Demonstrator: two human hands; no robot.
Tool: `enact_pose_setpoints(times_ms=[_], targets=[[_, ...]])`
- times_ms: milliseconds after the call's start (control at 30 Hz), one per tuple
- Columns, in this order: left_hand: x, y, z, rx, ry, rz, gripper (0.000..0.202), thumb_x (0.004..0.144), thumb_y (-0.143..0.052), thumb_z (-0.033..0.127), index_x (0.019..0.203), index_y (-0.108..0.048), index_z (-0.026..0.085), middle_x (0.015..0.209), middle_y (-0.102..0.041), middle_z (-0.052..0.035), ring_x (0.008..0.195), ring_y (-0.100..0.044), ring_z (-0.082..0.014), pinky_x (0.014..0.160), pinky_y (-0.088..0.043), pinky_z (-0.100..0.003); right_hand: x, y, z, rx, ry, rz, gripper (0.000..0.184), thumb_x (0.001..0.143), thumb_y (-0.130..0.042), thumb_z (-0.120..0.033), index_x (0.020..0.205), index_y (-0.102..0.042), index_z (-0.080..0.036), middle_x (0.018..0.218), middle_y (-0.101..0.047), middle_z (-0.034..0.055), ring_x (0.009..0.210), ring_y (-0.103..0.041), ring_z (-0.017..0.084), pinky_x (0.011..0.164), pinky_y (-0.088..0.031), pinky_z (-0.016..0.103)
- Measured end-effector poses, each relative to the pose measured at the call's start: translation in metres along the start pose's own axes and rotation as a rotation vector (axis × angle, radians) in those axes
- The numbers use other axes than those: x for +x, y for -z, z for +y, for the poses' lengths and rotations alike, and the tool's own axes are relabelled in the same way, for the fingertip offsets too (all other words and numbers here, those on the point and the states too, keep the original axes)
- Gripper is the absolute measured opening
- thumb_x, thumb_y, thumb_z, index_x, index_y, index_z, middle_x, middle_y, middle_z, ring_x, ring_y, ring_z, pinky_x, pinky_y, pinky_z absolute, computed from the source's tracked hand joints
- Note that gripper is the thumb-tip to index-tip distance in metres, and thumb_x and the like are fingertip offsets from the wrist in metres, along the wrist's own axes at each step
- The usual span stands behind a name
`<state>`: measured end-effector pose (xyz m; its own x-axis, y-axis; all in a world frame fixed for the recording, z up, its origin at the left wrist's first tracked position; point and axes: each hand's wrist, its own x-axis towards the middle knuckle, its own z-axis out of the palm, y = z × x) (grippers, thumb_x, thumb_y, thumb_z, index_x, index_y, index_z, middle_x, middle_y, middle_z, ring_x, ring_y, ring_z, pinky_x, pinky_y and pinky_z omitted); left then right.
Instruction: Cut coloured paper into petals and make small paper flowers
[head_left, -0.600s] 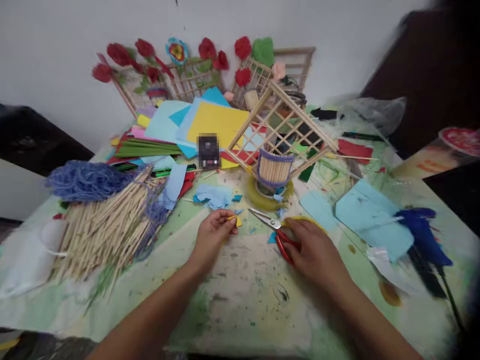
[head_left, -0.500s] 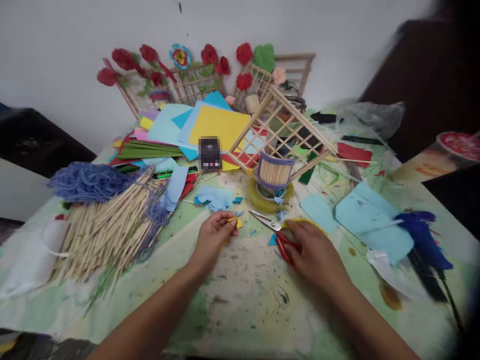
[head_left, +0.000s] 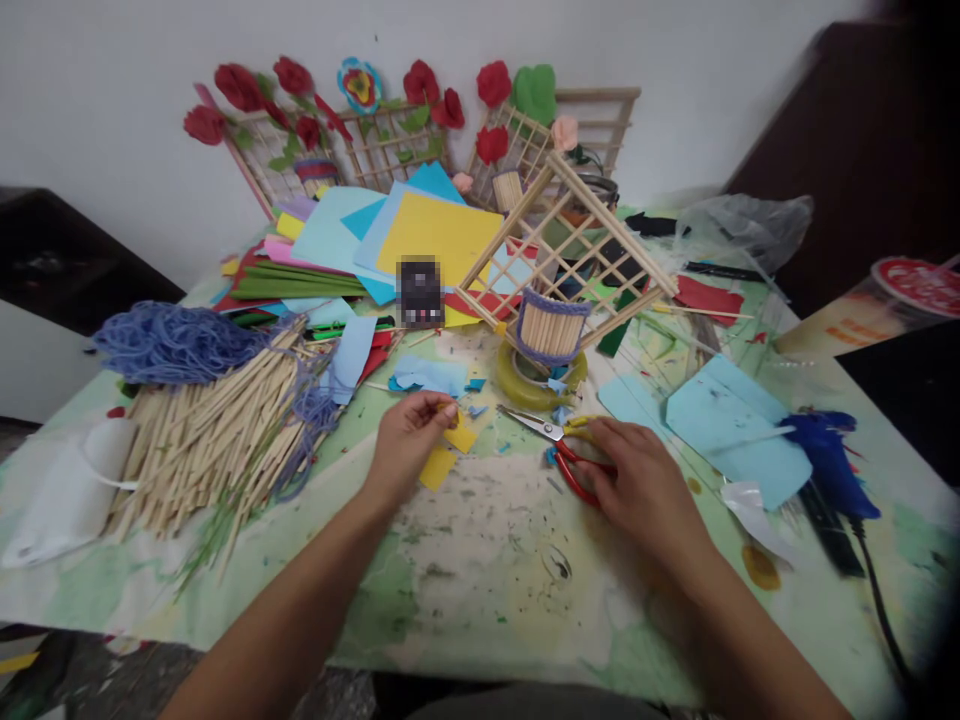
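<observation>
My left hand (head_left: 415, 440) is closed in a pinch above the table, with a small yellow paper piece showing at its fingertips. Two yellow paper pieces (head_left: 437, 467) lie just under and beside those fingers. To the right, my right hand (head_left: 637, 470) is wrapped around the red handles of a pair of scissors (head_left: 553, 431). The blades point left and look nearly together. Something yellow shows beside the right fingers, partly hidden. Crumpled light-blue paper pieces (head_left: 431, 376) lie beyond my left hand. A roll of yellowish tape (head_left: 504, 385) sits beyond the scissors.
Behind the tape leans a wooden lattice (head_left: 551, 170) with a small stick basket (head_left: 553, 328). Wooden sticks (head_left: 195, 450) and blue yarn (head_left: 172, 343) crowd the left. Coloured paper (head_left: 442, 235) lies at the back. On the right are a blue glue gun (head_left: 829, 465) and a drink cup (head_left: 847, 315).
My left hand has shifted slightly left, and the yellow pieces by it show more clearly. My right hand has moved slightly right and up with the scissors. The whole view has tilted down a little.
</observation>
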<state>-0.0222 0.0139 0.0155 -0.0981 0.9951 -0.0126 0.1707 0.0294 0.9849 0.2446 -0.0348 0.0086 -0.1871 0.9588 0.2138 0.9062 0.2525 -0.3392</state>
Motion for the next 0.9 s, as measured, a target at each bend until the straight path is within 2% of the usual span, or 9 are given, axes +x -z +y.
enact_pose_setpoints(times_ms=[67,167,233,333,433,567,667,733,900], targets=[[0.012,0.019,0.003,0.313,-0.109,-0.03,0.022,0.071,-0.063,0.036,0.077,-0.066,0.016,0.074,-0.066,-0.004,0.07,-0.059,-0.017,0.066,-0.044,-0.028,-0.008,0.014,0.006,-0.04,-0.021,0.004,0.034,0.082,-0.05,-0.023,0.113,-0.061,-0.015,0.108,-0.064,0.0132,0.099,-0.055,0.029,0.086,-0.044,0.044],[0.029,0.048,0.003,0.723,-0.132,-0.078,0.022,0.072,-0.058,0.036,0.074,-0.068,0.016,0.08,-0.068,-0.0069,0.078,-0.06,-0.0224,0.071,-0.043,-0.032,-0.03,0.034,0.018,-0.017,0.024,-0.177,0.023,0.083,-0.049,-0.023,0.098,-0.067,-0.02,0.093,-0.066,0.0096,0.089,-0.058,0.026,0.08,-0.046,0.04],[0.037,0.061,-0.001,0.856,-0.069,-0.145,0.025,0.073,-0.054,0.037,0.073,-0.069,0.017,0.08,-0.069,-0.0077,0.076,-0.061,-0.0236,0.067,-0.043,-0.032,-0.046,0.043,0.027,-0.006,0.024,-0.276,0.021,0.082,-0.05,-0.023,0.095,-0.067,-0.021,0.092,-0.066,0.0087,0.087,-0.059,0.024,0.078,-0.046,0.038],[0.043,0.07,-0.009,0.978,-0.043,-0.285,0.028,0.074,-0.05,0.038,0.073,-0.069,0.018,0.077,-0.069,-0.0076,0.073,-0.062,-0.0249,0.064,-0.043,-0.033,-0.066,0.047,0.036,0.0,-0.013,-0.323,0.024,0.08,-0.053,-0.023,0.1,-0.066,-0.02,0.096,-0.065,0.0094,0.088,-0.059,0.024,0.078,-0.045,0.037],[0.044,0.068,-0.015,1.045,-0.11,-0.304,0.029,0.075,-0.049,0.036,0.083,-0.07,0.017,0.084,-0.069,-0.0091,0.079,-0.062,-0.0262,0.07,-0.045,-0.034,-0.077,0.044,0.04,0.017,-0.074,-0.357,0.028,0.077,-0.057,-0.024,0.104,-0.065,-0.018,0.099,-0.064,0.0099,0.091,-0.058,0.025,0.078,-0.044,0.035],[0.041,0.061,-0.011,1.077,-0.286,-0.175,0.033,0.077,-0.05,0.036,0.094,-0.067,0.013,0.094,-0.066,-0.0121,0.093,-0.059,-0.0287,0.081,-0.044,-0.04,-0.08,0.041,0.037,-0.001,-0.2,-0.387,0.032,0.073,-0.06,-0.021,0.104,-0.063,-0.017,0.097,-0.063,0.0092,0.092,-0.056,0.024,0.077,-0.041,0.032],[0.033,0.054,-0.002,1.004,-0.424,-0.071,0.027,0.081,-0.048,0.034,0.094,-0.065,0.017,0.093,-0.065,-0.0086,0.095,-0.057,-0.0276,0.085,-0.043,-0.041,-0.076,0.042,0.032,-0.038,-0.324,-0.412,0.017,0.069,-0.063,-0.023,0.085,-0.063,-0.018,0.082,-0.063,0.0053,0.076,-0.055,0.019,0.064,-0.038,0.027],[0.026,0.048,0.003,0.959,-0.476,-0.032,0.025,0.083,-0.046,0.034,0.093,-0.064,0.02,0.092,-0.065,-0.0064,0.094,-0.058,-0.026,0.084,-0.044,-0.039,-0.071,0.044,0.028,-0.052,-0.334,-0.452,0.004,0.071,-0.06,-0.022,0.069,-0.059,-0.019,0.073,-0.06,0.003,0.069,-0.053,0.016,0.059,-0.033,0.025],[0.016,0.033,0.007,0.864,-0.565,-0.095,0.023,0.084,-0.047,0.033,0.09,-0.064,0.019,0.09,-0.066,-0.0056,0.09,-0.059,-0.0217,0.081,-0.045,-0.034,-0.063,0.05,0.021,-0.183,-0.372,-0.435,0.007,0.073,-0.058,-0.024,0.067,-0.058,-0.019,0.073,-0.06,0.0036,0.068,-0.052,0.016,0.053,-0.027,0.025]])
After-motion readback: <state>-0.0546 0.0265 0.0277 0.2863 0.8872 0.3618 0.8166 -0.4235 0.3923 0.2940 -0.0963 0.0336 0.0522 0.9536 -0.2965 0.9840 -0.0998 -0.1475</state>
